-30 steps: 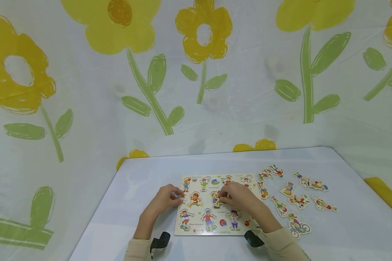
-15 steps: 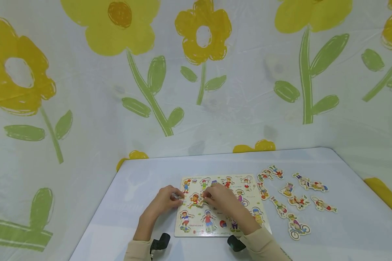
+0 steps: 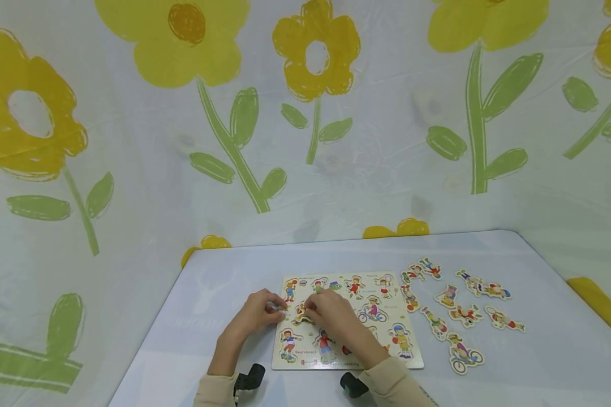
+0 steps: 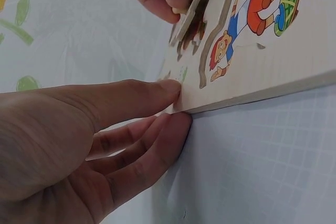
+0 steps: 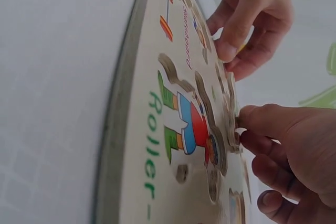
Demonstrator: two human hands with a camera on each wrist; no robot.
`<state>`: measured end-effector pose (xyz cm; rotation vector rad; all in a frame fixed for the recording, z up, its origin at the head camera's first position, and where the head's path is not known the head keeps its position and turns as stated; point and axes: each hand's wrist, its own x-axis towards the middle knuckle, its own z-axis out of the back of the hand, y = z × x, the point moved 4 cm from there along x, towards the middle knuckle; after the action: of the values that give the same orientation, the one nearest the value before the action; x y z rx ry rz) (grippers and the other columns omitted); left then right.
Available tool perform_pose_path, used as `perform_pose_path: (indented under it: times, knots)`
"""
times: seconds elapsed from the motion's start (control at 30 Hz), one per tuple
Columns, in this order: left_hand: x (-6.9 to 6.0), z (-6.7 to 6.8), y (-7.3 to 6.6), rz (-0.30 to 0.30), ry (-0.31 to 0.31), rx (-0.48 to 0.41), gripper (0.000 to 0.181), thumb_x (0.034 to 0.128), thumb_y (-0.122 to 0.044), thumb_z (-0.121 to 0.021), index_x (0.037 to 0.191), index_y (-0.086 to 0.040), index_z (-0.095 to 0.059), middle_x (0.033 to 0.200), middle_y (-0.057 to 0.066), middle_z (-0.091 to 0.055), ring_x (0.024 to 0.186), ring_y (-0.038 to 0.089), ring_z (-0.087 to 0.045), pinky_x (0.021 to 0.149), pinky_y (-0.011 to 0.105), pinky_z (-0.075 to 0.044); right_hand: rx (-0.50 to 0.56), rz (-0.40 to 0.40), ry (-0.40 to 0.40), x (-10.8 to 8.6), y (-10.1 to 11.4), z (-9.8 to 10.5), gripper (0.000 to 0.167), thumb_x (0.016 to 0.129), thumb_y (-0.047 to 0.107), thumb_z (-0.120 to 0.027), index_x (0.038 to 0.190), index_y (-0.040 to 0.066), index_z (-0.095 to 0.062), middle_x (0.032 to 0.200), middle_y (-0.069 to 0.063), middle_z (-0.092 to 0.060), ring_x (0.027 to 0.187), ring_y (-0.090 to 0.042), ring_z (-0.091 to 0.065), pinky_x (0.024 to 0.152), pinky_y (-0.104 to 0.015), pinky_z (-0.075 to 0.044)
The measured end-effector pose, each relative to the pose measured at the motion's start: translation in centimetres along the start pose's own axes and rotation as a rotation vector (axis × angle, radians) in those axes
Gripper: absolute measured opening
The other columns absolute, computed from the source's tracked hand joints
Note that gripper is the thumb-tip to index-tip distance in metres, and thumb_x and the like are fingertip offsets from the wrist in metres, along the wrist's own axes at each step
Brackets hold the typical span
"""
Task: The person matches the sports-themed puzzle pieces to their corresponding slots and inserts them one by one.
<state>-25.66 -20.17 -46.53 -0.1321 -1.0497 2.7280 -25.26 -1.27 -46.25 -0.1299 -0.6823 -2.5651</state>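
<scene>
A wooden puzzle board (image 3: 413, 362) with printed sports figures in cut-out recesses lies on the white table. My left hand (image 3: 257, 311) grips its left edge; in the left wrist view the thumb is on the top face and the fingers are against the side. With thumb and fingertips, my right hand (image 3: 333, 314) pinches a thin puzzle piece (image 4: 195, 11) by its small knob. That piece is tilted over the running-figure recess at the board's left middle. Its printed face is largely hidden by the fingers.
Right of the board lie several loose figure pieces (image 3: 465, 315), among them a cyclist piece (image 3: 463, 355) near the front. Behind the table (image 3: 224, 265) hangs a flower-printed cloth (image 3: 387, 169). A black wrist camera (image 3: 353, 384) sits below the right forearm.
My right hand has moved left across the board with the puzzle piece, from the middle to the running-figure recess. My left hand has stayed at the left edge.
</scene>
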Motion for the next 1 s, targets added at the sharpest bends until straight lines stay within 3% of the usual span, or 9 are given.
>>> perform_pose_path:
  times: [0.53, 0.77, 1.0]
  knots:
    - [0.0, 0.1, -0.1, -0.010, 0.007, -0.004, 0.015, 0.0808, -0.006, -0.077, 0.095, -0.006, -0.073, 0.099, 0.010, -0.061, 0.076, 0.014, -0.056, 0.062, 0.021, -0.047, -0.020, -0.008, -0.011, 0.4, 0.8, -0.8, 0.007, 0.087, 0.025, -0.073, 0.091, 0.020, -0.076, 0.084, 0.008, -0.063, 0.076, -0.005, -0.050, 0.065, -0.022, -0.044]
    - [-0.1, 0.0, -0.2, 0.026, 0.014, -0.037, 0.015, 0.0822, -0.007, -0.076, 0.097, -0.007, -0.073, 0.098, 0.009, -0.059, 0.076, 0.014, -0.057, 0.062, 0.022, -0.049, -0.032, -0.019, -0.016, 0.3, 1.0, -0.6, 0.011, 0.086, 0.026, -0.075, 0.093, 0.018, -0.077, 0.081, 0.008, -0.063, 0.072, -0.006, -0.046, 0.063, -0.020, -0.041]
    - [0.0, -0.1, -0.1, 0.023, 0.015, -0.035, 0.016, 0.0819, -0.007, -0.076, 0.098, -0.007, -0.074, 0.099, 0.009, -0.060, 0.076, 0.015, -0.057, 0.063, 0.022, -0.050, -0.051, -0.014, -0.009, 0.3, 1.2, -0.5, 0.010, 0.087, 0.025, -0.074, 0.093, 0.018, -0.077, 0.081, 0.008, -0.062, 0.072, -0.006, -0.046, 0.064, -0.020, -0.042]
